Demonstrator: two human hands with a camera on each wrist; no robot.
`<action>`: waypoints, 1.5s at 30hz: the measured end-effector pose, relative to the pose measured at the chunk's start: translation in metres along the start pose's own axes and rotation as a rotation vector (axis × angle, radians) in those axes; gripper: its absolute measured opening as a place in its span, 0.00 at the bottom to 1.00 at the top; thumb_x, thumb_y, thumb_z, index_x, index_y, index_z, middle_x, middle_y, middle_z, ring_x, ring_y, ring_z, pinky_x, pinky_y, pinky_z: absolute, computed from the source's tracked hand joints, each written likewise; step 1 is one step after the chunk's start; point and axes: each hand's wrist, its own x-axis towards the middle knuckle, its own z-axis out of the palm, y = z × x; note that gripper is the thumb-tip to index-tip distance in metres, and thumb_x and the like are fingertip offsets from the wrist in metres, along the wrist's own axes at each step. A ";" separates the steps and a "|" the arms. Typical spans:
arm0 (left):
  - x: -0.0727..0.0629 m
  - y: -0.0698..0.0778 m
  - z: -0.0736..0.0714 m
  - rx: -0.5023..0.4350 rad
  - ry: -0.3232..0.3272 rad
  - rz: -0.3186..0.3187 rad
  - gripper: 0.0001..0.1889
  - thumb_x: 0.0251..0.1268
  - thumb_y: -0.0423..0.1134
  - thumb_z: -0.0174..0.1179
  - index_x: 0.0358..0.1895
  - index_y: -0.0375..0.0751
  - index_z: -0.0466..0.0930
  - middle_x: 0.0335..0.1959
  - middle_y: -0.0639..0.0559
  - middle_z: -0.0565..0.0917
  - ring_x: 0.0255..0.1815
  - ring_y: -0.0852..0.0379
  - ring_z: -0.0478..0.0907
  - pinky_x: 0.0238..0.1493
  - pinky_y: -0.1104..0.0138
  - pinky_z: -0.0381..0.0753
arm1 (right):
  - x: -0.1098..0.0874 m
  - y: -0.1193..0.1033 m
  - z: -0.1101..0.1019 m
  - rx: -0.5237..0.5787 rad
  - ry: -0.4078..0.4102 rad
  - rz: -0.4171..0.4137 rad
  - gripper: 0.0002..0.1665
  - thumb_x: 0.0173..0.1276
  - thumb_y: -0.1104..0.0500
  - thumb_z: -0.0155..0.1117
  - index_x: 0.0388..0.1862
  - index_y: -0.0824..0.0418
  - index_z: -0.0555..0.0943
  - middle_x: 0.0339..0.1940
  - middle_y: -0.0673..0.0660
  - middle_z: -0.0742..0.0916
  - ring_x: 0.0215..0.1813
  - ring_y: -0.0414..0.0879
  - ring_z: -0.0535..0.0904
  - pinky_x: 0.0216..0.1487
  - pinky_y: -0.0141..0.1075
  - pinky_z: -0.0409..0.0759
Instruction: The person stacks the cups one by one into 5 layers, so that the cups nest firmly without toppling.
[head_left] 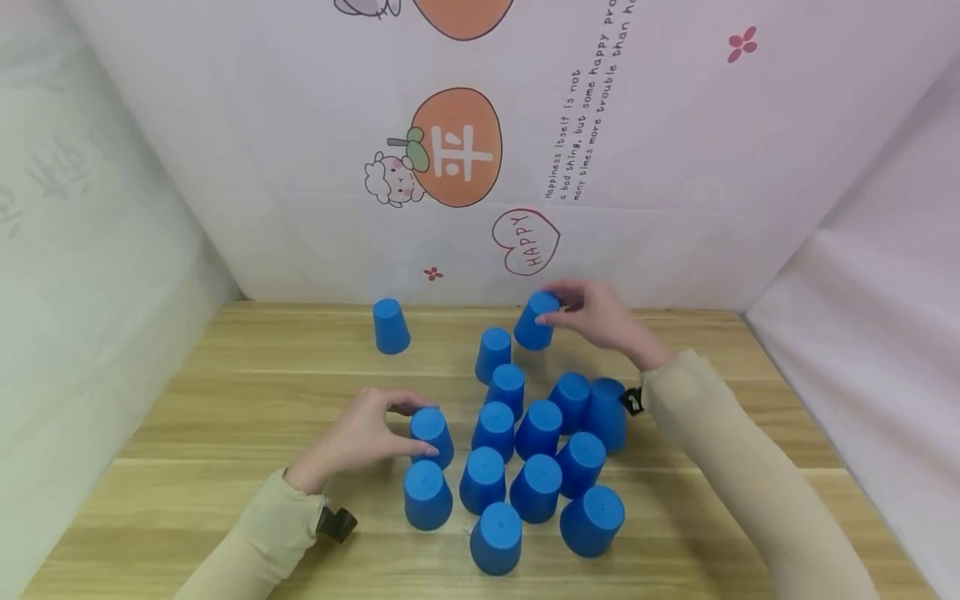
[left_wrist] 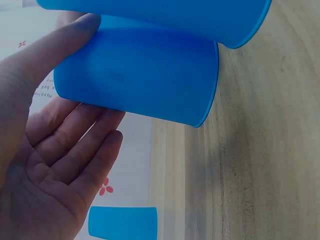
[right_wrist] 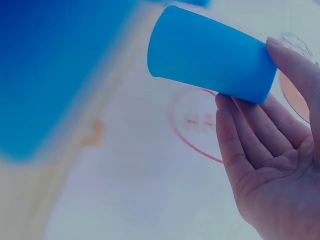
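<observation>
My left hand [head_left: 367,433] is at a blue upside-down cup [head_left: 432,440], thumb [left_wrist: 75,37] on one side and fingers on the other, near its closed end. Another blue cup [head_left: 427,496] stands just in front of that one, and in the left wrist view it covers part of it. Toward the back, my right hand [head_left: 596,315] pinches a blue cup [head_left: 531,327] by its narrow end, between thumb and fingers [right_wrist: 227,132]. Whether this cup's rim touches the table cannot be told. A further cup [head_left: 492,357] stands just left of and in front of it.
Several more upside-down blue cups [head_left: 538,490] crowd the table's middle and right. One cup [head_left: 391,327] stands apart at the back left. A blue cup [head_left: 606,417] is close beside the right wrist. Behind the wooden table [head_left: 247,400] rises a printed white cloth [head_left: 315,242].
</observation>
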 end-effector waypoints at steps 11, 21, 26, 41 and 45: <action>0.001 0.001 -0.003 0.012 -0.002 0.007 0.25 0.51 0.52 0.80 0.53 0.51 0.86 0.44 0.65 0.87 0.50 0.58 0.82 0.56 0.47 0.80 | 0.071 -0.061 0.003 -0.028 -0.032 0.002 0.34 0.64 0.46 0.77 0.66 0.58 0.80 0.59 0.56 0.85 0.59 0.52 0.81 0.60 0.49 0.80; 0.002 0.002 -0.005 0.010 -0.023 0.000 0.23 0.50 0.56 0.80 0.50 0.55 0.86 0.43 0.68 0.86 0.50 0.61 0.82 0.57 0.49 0.80 | 0.111 -0.075 0.085 -0.160 -0.231 0.001 0.32 0.65 0.49 0.76 0.65 0.60 0.80 0.61 0.57 0.83 0.61 0.52 0.79 0.59 0.43 0.80; 0.002 0.003 -0.006 0.012 -0.026 0.020 0.22 0.51 0.56 0.79 0.49 0.56 0.85 0.42 0.69 0.86 0.48 0.63 0.82 0.56 0.51 0.80 | 0.122 -0.074 0.103 -0.219 -0.254 0.043 0.32 0.65 0.51 0.77 0.65 0.61 0.79 0.60 0.58 0.84 0.59 0.52 0.79 0.60 0.43 0.80; 0.002 0.002 -0.004 0.013 -0.027 0.037 0.21 0.51 0.54 0.80 0.48 0.55 0.85 0.42 0.70 0.86 0.47 0.65 0.82 0.56 0.52 0.80 | 0.127 -0.082 0.106 -0.271 -0.314 0.026 0.33 0.66 0.53 0.76 0.67 0.62 0.78 0.61 0.60 0.84 0.63 0.53 0.78 0.61 0.42 0.79; 0.002 0.003 -0.006 0.007 -0.036 0.028 0.21 0.52 0.53 0.79 0.48 0.55 0.85 0.42 0.70 0.86 0.47 0.64 0.82 0.57 0.51 0.80 | 0.115 -0.085 0.075 -0.162 -0.274 -0.002 0.33 0.66 0.51 0.75 0.67 0.60 0.78 0.63 0.58 0.83 0.63 0.54 0.78 0.59 0.44 0.80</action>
